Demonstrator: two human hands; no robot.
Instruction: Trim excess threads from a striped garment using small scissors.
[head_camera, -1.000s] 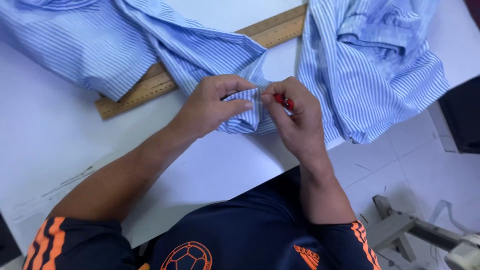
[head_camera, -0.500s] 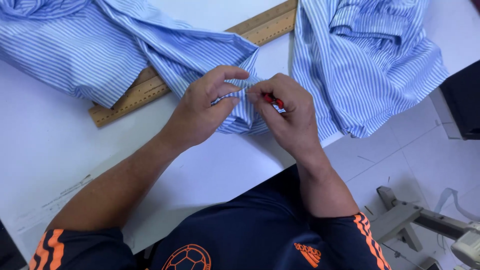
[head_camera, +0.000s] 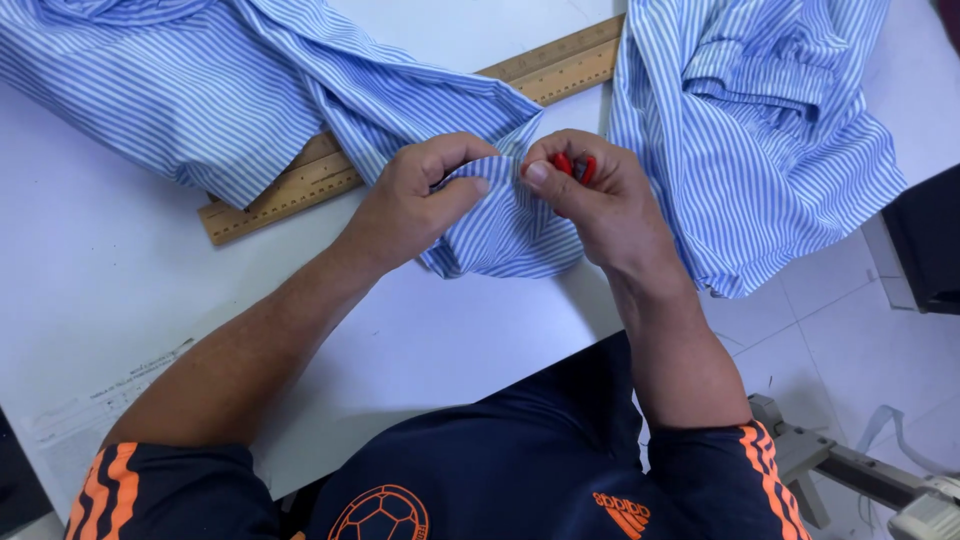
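A blue and white striped shirt (head_camera: 300, 90) lies spread over a white table (head_camera: 120, 300). My left hand (head_camera: 415, 195) pinches the end of a sleeve cuff (head_camera: 500, 235) near the table's front edge. My right hand (head_camera: 590, 195) is closed on a small red tool (head_camera: 572, 165), held right against the same cuff edge. Both hands touch the fabric and almost meet. The tool's tip is hidden by my fingers.
A long wooden ruler (head_camera: 300, 185) lies diagonally under the shirt. More striped cloth (head_camera: 760, 130) hangs over the table's right edge. A dark object (head_camera: 930, 240) stands at the right. Tiled floor and a grey metal frame (head_camera: 860, 470) lie below right.
Both hands have shifted slightly up and closer together on the cuff. The left thumb and fingers have closed tighter on the fabric.
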